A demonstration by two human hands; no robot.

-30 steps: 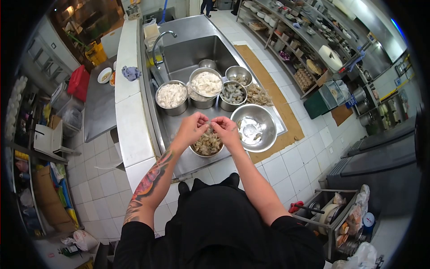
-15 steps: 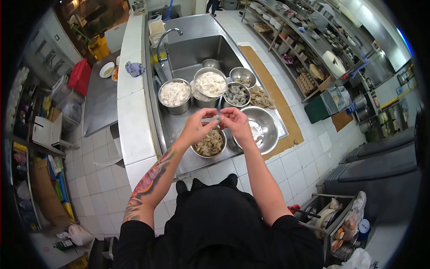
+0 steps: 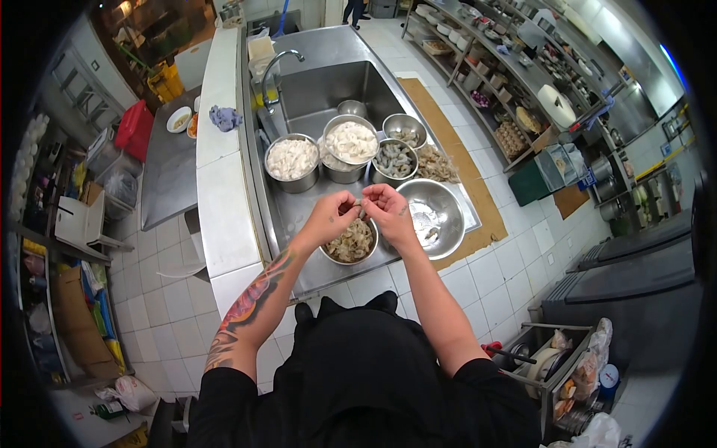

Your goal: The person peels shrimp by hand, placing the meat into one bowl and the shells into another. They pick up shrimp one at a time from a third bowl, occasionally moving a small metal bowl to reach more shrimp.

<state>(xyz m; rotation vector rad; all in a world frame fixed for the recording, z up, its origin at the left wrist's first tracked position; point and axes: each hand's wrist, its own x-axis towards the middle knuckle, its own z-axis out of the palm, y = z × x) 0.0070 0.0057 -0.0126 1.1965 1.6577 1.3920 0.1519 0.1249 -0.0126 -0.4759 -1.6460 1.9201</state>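
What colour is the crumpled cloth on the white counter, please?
The cloth is bluish-purple, seen in the head view.

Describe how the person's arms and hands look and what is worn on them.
Both hands are bare, no gloves: left hand, right hand. The left forearm carries a large colourful tattoo in red, orange and dark tones. The right forearm shows none. Short black sleeves end above the elbows.

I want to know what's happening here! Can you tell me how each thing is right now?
Left hand: pinching a shrimp.
Right hand: pinching the same shrimp.
Bowl of shells: nearly full.
Big steel bowl: mostly bare.
Tap: no water seen running.
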